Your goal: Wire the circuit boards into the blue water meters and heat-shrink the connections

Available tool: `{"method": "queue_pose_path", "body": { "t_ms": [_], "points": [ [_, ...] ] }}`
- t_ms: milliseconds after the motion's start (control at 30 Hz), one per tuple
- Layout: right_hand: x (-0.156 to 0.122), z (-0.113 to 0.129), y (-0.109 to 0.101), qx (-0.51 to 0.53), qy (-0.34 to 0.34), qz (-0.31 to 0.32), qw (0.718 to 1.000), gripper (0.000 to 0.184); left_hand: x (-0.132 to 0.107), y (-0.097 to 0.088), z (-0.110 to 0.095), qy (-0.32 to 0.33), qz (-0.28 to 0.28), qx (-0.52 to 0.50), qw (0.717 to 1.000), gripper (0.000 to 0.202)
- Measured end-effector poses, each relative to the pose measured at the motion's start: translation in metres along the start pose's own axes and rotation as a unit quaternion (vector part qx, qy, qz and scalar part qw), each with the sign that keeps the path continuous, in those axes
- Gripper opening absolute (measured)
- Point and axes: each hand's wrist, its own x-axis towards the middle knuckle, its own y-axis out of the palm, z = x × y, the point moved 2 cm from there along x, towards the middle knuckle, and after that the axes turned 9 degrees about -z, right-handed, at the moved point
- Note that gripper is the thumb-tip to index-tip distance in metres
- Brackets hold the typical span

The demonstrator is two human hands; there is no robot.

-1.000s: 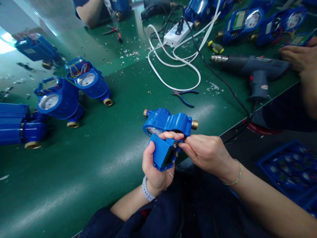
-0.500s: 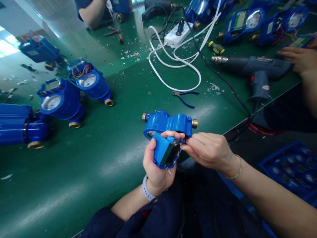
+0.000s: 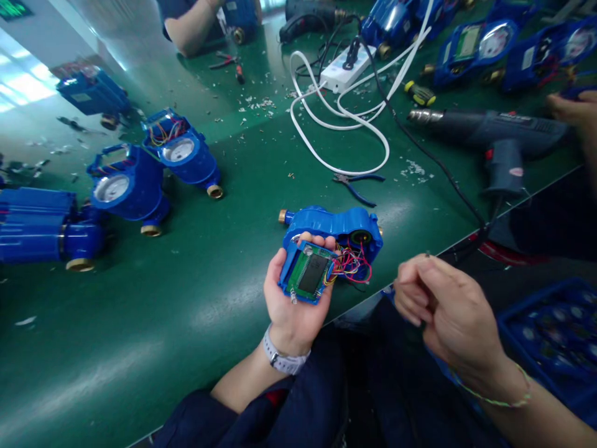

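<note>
In my left hand [image 3: 296, 314] lies a display module [image 3: 311, 274], a green circuit board with a dark LCD screen in a blue frame, face up. Red, yellow and dark wires [image 3: 351, 261] run from its right side into the open housing of a blue water meter [image 3: 329, 221]. That meter lies on its side just beyond my fingers, with a brass threaded end at the left. My right hand [image 3: 450, 308] is held apart, to the right of the meter. Its fingers are curled in a pinch, and a tiny dark speck shows at the fingertips, too small to name.
Blue-handled cutters [image 3: 359, 186] lie beyond the meter. Further off are a white cable and power strip [image 3: 347, 71], a screwdriver [image 3: 420, 93] and a heat gun [image 3: 494, 127]. More meters [image 3: 186, 155] stand left and back right. Co-workers' arms [image 3: 193, 28] show at the edges.
My right hand has drawn away from the module to the right, fingers still pinched. My left hand has turned the module so its screen faces up, and the wires now show.
</note>
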Motion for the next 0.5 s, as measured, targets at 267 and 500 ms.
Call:
{"method": "queue_pose_path", "body": {
  "t_ms": [267, 500],
  "points": [
    [-0.040, -0.039, -0.018, 0.099, 0.296, 0.004, 0.950, 0.029, 0.000, 0.003, -0.003, -0.004, -0.015, -0.032, 0.999, 0.038],
    [-0.058, -0.058, -0.043, -0.021, 0.236, 0.134, 0.962, 0.031, -0.001, 0.006, -0.005, 0.007, -0.035, -0.028, 0.999, 0.038]
  ]
}}
